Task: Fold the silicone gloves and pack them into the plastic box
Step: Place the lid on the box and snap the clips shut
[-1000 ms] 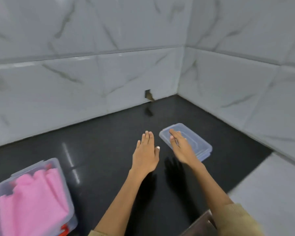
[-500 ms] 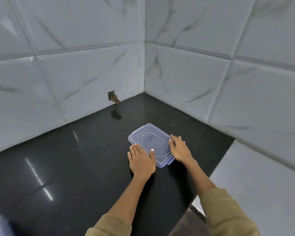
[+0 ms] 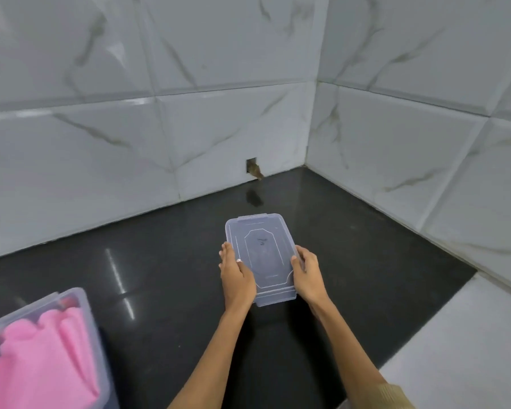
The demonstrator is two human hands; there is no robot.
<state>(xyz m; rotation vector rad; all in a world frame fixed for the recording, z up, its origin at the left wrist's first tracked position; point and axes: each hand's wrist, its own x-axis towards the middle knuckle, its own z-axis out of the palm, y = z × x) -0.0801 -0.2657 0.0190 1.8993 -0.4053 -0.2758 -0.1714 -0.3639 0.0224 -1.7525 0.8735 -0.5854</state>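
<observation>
Both hands on the closed plastic box [image 3: 261, 255].
Left hand [image 3: 237, 277] and right hand [image 3: 307, 274] gripping its long sides, thumbs over the lid, above the black counter [image 3: 160, 261].

Both forearms reaching forward, left hand [image 3: 237, 277] and right hand [image 3: 307, 274] gripping opposite sides of a lidded plastic box [image 3: 261, 255], thumbs lying on top

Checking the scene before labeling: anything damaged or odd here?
Yes: a small square hole is cut in the wall tile at counter level, with brownish debris spilling from it. Otherwise normal: both hands hold the lidded plastic box by its sides.
</observation>
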